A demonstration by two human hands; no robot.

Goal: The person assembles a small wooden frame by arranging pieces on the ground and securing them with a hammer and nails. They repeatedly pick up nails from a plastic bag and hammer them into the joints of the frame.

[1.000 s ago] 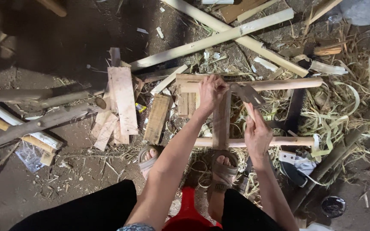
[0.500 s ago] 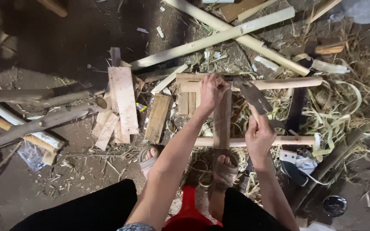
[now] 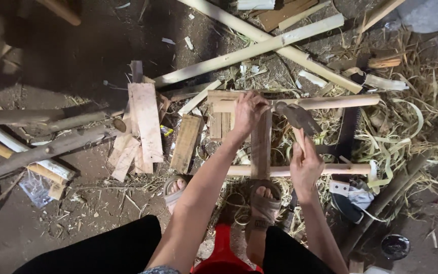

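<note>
Left hand: the left hand (image 3: 248, 112) is closed over the joint where the upright flat wooden slat (image 3: 261, 147) meets the upper round pale wooden rail (image 3: 330, 102), fingers curled over the top edge, pinning the two together.
Right hand: the right hand (image 3: 305, 165) is wrapped tight around the wooden handle of a small hatchet with a dark, dull metal head (image 3: 296, 116); the head hangs just right of the left fingers, tilted, not touching the wood as far as I can tell.
Workpiece: the slat stands crosswise over the upper rail and the lower round pale wooden rail (image 3: 305, 170), forming a rough frame on the dirt floor (image 3: 77, 223) among the pale bamboo shavings (image 3: 406, 132).
Foot: a sandalled foot (image 3: 262, 203) presses on the near end of the slat, just below the lower rail, which steadies the frame.
Doing it well: judging from this, short controlled taps suit better than a full swing, since the head is very near the left fingers; drawing those fingers back from the joint would lower the risk.
Footing: keeping the weight on the slat should stop the frame from hopping.
Nearby: loose flat wooden boards (image 3: 145, 127) lie well to the left.
</note>
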